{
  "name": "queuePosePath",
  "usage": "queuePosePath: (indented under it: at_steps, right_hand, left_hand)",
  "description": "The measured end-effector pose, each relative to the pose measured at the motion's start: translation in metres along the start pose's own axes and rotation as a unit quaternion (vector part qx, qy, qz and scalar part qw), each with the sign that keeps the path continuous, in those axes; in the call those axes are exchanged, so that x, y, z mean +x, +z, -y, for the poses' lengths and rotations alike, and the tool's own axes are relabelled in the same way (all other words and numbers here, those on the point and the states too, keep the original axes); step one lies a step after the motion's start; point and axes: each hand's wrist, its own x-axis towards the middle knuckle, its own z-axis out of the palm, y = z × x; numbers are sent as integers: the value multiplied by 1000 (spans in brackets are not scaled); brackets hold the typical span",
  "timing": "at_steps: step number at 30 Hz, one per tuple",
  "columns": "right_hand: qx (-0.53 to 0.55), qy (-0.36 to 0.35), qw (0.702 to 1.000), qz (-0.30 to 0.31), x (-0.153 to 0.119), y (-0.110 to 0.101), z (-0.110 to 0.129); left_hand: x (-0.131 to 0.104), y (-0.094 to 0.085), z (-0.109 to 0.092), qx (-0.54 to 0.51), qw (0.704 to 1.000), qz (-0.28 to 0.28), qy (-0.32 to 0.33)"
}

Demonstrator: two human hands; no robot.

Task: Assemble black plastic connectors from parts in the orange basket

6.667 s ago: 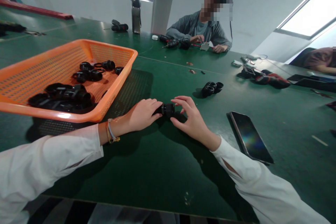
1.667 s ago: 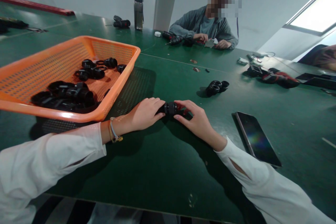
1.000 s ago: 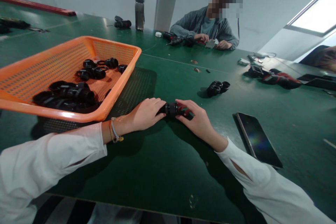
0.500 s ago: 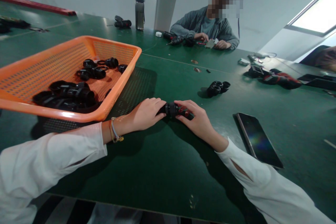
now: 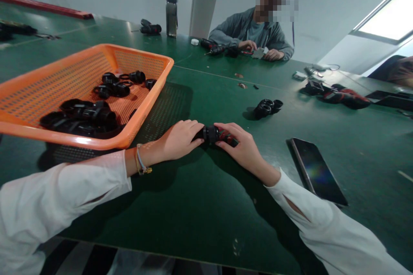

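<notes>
Between my two hands is a black cylindrical part (image 5: 211,135) with a ridged collar around its middle, held just above or on the green table. My left hand (image 5: 183,139) is closed around its left end, with thumb and fingers pinching it. From the other side, my right hand (image 5: 240,144) grips the right end, where small red and black bits show between thumb and fingers. Both palms hide the ends of the part. Beyond my right hand lies a black piece with round openings (image 5: 267,108).
An orange basket (image 5: 166,68) at the left holds several black parts (image 5: 92,114). A phone (image 5: 318,172) lies by my right forearm. Red-and-black items (image 5: 342,96) lie further right. Across the table (image 5: 200,206) a person in grey (image 5: 251,30) sits handling something small, near a bottle (image 5: 171,17).
</notes>
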Motion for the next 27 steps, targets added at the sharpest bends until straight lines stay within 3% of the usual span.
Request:
queuePosePath:
  at_steps: [27]
  right_hand:
    - [9,20,1000,8,1,0,2]
  left_hand:
    - [0,-2,0,-2,1000,10,-6]
